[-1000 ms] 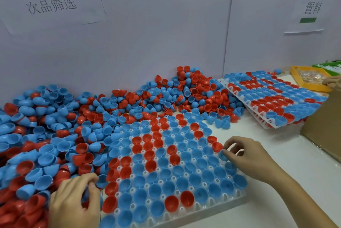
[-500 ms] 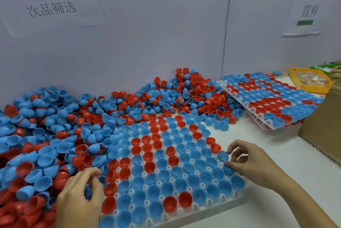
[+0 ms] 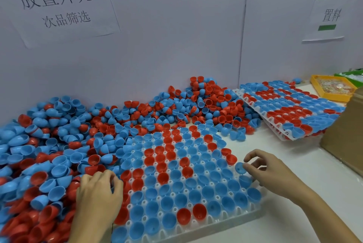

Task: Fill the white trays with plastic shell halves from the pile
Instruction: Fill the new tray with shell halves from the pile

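Our fingers (image 3: 247,166) on the right hand (image 3: 275,174) pinch a blue shell half (image 3: 240,168) at the right edge of the near tray (image 3: 225,221), holding it tilted just over the rim where a pocket seems to wait for it. Our left hand (image 3: 98,193) rests with curled fingers on the edge of the pile (image 3: 59,144), at the tray's left side; it may be closing on a shell there, but we cannot tell whether anything is actually in its grip. As for progress, we judge the near tray almost full: nearly every pocket we can see carries a blue or red half, cup side up, and the only gap we can make out is the one at the right edge. Its left rim is partly buried under loose shells, so we cannot vouch for that side. Further back on the right, a stack of filled trays (image 3: 275,126) lies tilted on the desk (image 3: 294,164), which we take as finished work. The pile against the wall is large, red and blue mixed, so plenty of stock is left, and once this tray is topped off a fresh one will be needed.
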